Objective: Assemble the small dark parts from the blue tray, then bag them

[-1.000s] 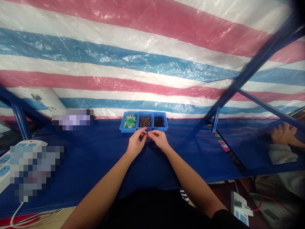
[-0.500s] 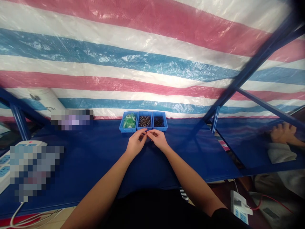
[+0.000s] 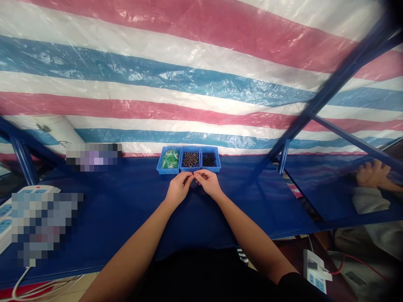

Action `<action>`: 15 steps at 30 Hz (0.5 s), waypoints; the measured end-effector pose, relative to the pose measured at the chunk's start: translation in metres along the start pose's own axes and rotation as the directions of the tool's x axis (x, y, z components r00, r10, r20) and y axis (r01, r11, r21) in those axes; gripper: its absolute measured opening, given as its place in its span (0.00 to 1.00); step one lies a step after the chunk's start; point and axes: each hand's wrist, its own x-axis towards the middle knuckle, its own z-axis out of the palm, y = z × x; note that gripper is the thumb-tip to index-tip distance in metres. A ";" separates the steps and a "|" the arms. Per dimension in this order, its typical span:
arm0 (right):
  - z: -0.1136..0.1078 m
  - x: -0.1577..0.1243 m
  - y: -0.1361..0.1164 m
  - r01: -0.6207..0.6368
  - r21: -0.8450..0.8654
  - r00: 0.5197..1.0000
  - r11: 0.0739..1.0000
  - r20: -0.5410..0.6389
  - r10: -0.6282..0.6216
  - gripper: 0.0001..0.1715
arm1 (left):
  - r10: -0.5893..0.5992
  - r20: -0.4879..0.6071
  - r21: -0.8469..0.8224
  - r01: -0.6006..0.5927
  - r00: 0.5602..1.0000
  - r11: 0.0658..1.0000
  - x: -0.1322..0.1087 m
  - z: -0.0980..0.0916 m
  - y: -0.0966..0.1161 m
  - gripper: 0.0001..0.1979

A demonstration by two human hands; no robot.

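My left hand and my right hand meet fingertip to fingertip over the blue table cover, just in front of three small blue bins. Both hands are pinched together on a tiny part too small to make out. The left bin holds green pieces, the middle bin brownish small parts, the right bin dark small parts.
A striped red, white and blue tarp hangs behind the table. A white power strip lies at the left edge. Blue frame bars cross on the right. Another person's hand rests on a neighbouring bench at far right.
My hands have stayed together at the same spot, with only small finger movements; the view shifted slightly.
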 end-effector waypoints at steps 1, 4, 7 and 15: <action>0.000 0.000 0.000 -0.001 0.002 1.000 1.000 -0.008 0.001 0.21 | -0.009 0.003 -0.008 0.009 1.000 1.000 0.000 0.000 0.000 0.12; -0.001 0.001 0.001 0.000 0.006 1.000 1.000 -0.029 0.000 0.21 | -0.029 0.004 -0.034 0.029 1.000 0.999 0.000 0.001 0.001 0.12; -0.001 0.001 0.001 -0.001 0.010 1.000 1.000 -0.022 0.001 0.21 | -0.017 -0.010 -0.031 0.017 1.000 0.999 0.000 0.001 0.002 0.11; 0.002 -0.002 -0.003 0.006 0.017 1.000 1.000 0.002 -0.006 0.21 | -0.040 0.021 0.006 0.040 0.999 0.999 0.001 -0.002 0.001 0.11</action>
